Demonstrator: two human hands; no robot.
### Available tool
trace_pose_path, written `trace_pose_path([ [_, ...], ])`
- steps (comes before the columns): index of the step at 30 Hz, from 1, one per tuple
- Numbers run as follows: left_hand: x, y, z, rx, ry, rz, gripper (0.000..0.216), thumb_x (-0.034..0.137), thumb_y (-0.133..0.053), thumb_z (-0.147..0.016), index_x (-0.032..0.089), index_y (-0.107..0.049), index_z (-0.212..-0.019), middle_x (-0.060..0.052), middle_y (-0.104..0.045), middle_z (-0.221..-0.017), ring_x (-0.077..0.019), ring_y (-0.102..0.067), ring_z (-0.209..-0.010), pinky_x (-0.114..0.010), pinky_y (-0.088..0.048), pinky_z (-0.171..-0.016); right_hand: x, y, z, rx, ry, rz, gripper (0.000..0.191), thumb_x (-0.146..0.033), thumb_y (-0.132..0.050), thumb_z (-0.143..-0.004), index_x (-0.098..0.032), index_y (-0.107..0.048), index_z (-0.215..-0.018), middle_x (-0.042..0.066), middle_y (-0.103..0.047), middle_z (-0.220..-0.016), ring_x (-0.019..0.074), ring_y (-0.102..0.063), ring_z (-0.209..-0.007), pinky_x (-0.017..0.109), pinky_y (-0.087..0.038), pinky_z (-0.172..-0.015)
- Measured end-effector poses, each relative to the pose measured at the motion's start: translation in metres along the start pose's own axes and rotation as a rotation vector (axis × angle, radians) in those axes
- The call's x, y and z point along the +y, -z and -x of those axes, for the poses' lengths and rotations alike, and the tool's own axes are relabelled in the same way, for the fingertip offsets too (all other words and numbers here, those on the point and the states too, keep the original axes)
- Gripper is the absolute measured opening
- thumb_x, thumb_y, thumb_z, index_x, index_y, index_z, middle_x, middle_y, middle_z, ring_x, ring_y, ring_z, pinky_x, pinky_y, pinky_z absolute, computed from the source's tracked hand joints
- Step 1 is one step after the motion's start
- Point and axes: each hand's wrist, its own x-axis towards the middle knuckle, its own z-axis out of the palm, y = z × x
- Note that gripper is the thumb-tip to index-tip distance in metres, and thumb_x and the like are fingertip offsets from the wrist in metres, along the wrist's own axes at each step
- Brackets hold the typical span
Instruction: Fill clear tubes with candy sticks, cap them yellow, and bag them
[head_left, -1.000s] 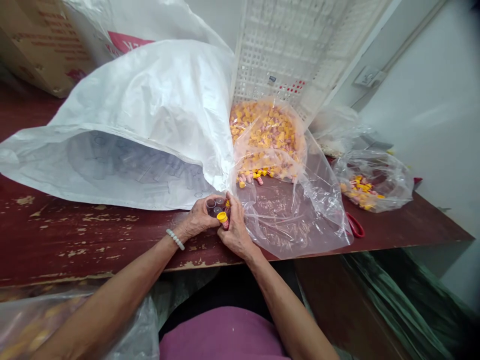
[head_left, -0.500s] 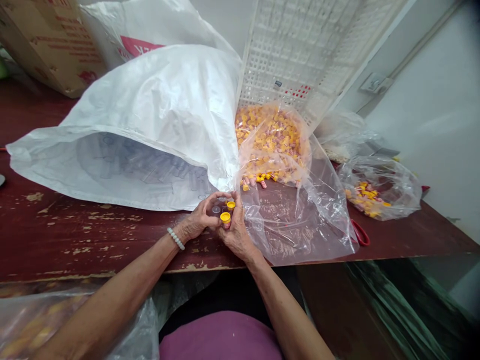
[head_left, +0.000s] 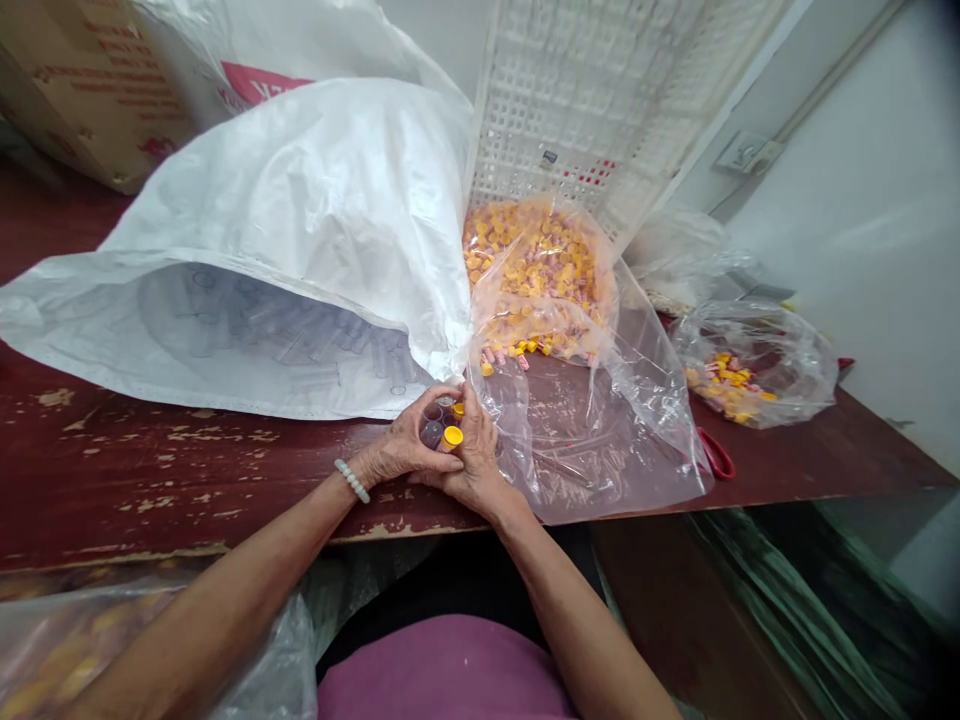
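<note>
Close together over the table's front edge, my left hand (head_left: 401,442) and my right hand (head_left: 477,455) are closed round a small cluster. My left hand curls about clear plastic tubes (head_left: 431,434), whose round open ends face up. On the right side of the cluster are yellow caps (head_left: 452,438), with my right fingers against them. The lower parts of the tubes and caps are hidden by my palms. Just behind my hands, a large white sack (head_left: 322,200) lies with its mouth open, and many clear tubes (head_left: 322,340) show inside.
A clear bag of yellow-capped pink pieces (head_left: 540,270) leans by a white plastic crate (head_left: 570,110). Further right lie a smaller bag (head_left: 795,370) of such pieces and a red-handled tool (head_left: 716,455). A cardboard box (head_left: 90,90) stands back left on the red table (head_left: 187,480).
My left thumb has shifted lower, across the front of the cluster. The rear yellow cap is now more covered by my right fingers. The view has shifted slightly.
</note>
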Motion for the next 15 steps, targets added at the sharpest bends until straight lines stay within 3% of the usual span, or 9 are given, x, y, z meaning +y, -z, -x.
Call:
trace_pose_path([
  [5, 0.006, -0.002, 0.000, 0.061, -0.007, -0.089, 0.071, 0.010, -0.074, -0.052, 0.017, -0.046, -0.117, -0.005, -0.060, -0.107, -0.0207, -0.058, -0.098, -0.031, -0.045, -0.088, -0.001, 0.015, 0.003, -0.062, -0.006, -0.121, 0.137, -0.038, -0.084, -0.047, -0.021, 0.008, -0.147, 0.016, -0.024, -0.147, 0.0338, -0.031, -0.132, 0.052, -0.031, -0.107],
  [10, 0.008, -0.004, -0.001, 0.077, 0.101, 0.012, 0.057, 0.011, -0.069, -0.058, 0.016, -0.049, -0.110, -0.002, -0.064, -0.089, -0.0144, -0.060, -0.073, -0.024, -0.047, -0.067, -0.007, 0.032, 0.004, -0.167, -0.076, -0.352, 0.113, -0.027, -0.072, -0.067, -0.022, 0.008, -0.146, 0.013, -0.011, -0.153, 0.0279, -0.018, -0.141, 0.049, -0.025, -0.113],
  [12, 0.005, -0.005, -0.003, 0.097, 0.099, 0.011, 0.057, 0.010, -0.072, -0.055, 0.016, -0.052, -0.108, -0.002, -0.064, -0.087, -0.0150, -0.061, -0.075, -0.024, -0.047, -0.067, -0.007, 0.028, 0.003, -0.133, -0.028, -0.334, 0.097, -0.014, -0.059, -0.071, -0.022, 0.001, -0.146, 0.012, -0.012, -0.153, 0.0251, -0.014, -0.142, 0.048, -0.020, -0.115],
  [15, -0.001, -0.004, -0.006, 0.116, 0.119, 0.052, 0.056, 0.010, -0.074, -0.053, 0.015, -0.053, -0.105, -0.002, -0.065, -0.088, -0.0160, -0.061, -0.077, -0.026, -0.048, -0.072, -0.006, 0.017, 0.002, -0.006, -0.024, -0.326, 0.092, -0.003, -0.047, -0.066, -0.020, -0.006, -0.146, 0.011, -0.017, -0.151, 0.0232, -0.017, -0.141, 0.046, -0.021, -0.116],
])
